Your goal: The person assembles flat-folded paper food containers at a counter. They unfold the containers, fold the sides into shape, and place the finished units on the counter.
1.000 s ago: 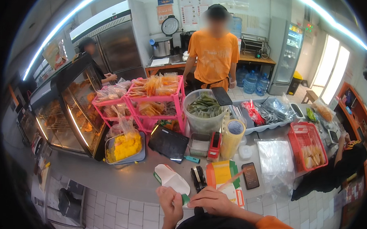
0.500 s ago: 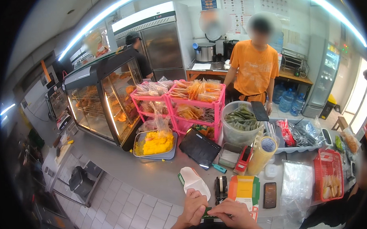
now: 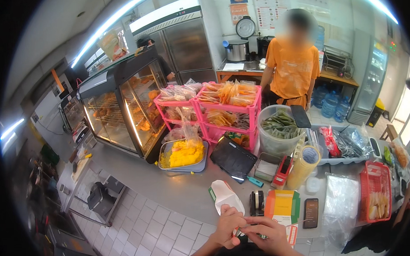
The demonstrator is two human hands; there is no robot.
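Observation:
My left hand (image 3: 227, 224) and my right hand (image 3: 267, 232) meet at the bottom edge, over the near side of the grey counter (image 3: 180, 187). Both pinch a small thin object between the fingertips; it has a greenish speck but is too small to name. Just beyond my left hand lies a white folded paper box (image 3: 225, 196) with a green edge. A black tape dispenser (image 3: 257, 202) and an orange and yellow carton (image 3: 282, 205) sit right behind my right hand. A black phone (image 3: 311, 212) lies to their right.
A person in an orange shirt (image 3: 292, 68) stands behind the counter. Pink crates of bagged snacks (image 3: 229, 107), a tray of yellow food (image 3: 182, 153), a tub of green leaves (image 3: 279, 132), a black tablet (image 3: 233, 157), a glass display case (image 3: 123, 108) and a red basket (image 3: 378, 196) crowd the counter.
The view has swung further left and slightly down. My hands have stayed together at the bottom edge, still working the small object.

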